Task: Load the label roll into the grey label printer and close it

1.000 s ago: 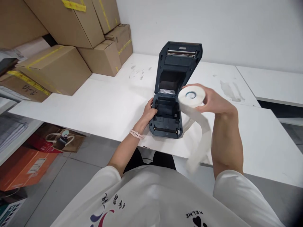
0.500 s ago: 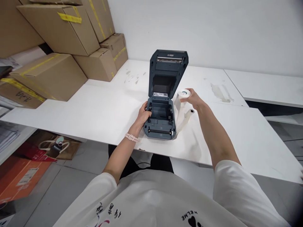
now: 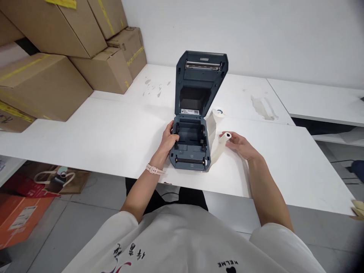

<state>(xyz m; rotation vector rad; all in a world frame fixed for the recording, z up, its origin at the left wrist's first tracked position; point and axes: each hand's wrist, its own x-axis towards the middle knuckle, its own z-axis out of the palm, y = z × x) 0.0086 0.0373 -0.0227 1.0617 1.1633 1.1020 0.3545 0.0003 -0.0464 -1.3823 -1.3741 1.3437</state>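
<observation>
A dark grey label printer [image 3: 187, 148] stands on the white table with its lid [image 3: 199, 83] raised and its inside bare to view. My left hand [image 3: 170, 140] grips the printer's left side, thumb over the rim. Beyond the printer's right side lies a white label roll [image 3: 218, 113], with a loose strip of paper beside it. Closer to me is a narrow paper roll [image 3: 226, 135] with a dark hollow core, its strip trailing toward the printer's front. The fingers of my right hand [image 3: 240, 145] are closed around this narrow roll, partly hidden behind it.
Cardboard boxes [image 3: 99, 70] with yellow tape are stacked at the table's left end, against the wall. A second white table [image 3: 321, 102] adjoins at the right. An orange box [image 3: 21, 218] and a bag sit low at the left. The table's front edge is close to my body.
My right hand has let go of the white label roll, which now rests beside the printer, and has moved nearer to me onto the narrow roll. My left hand stays on the printer.
</observation>
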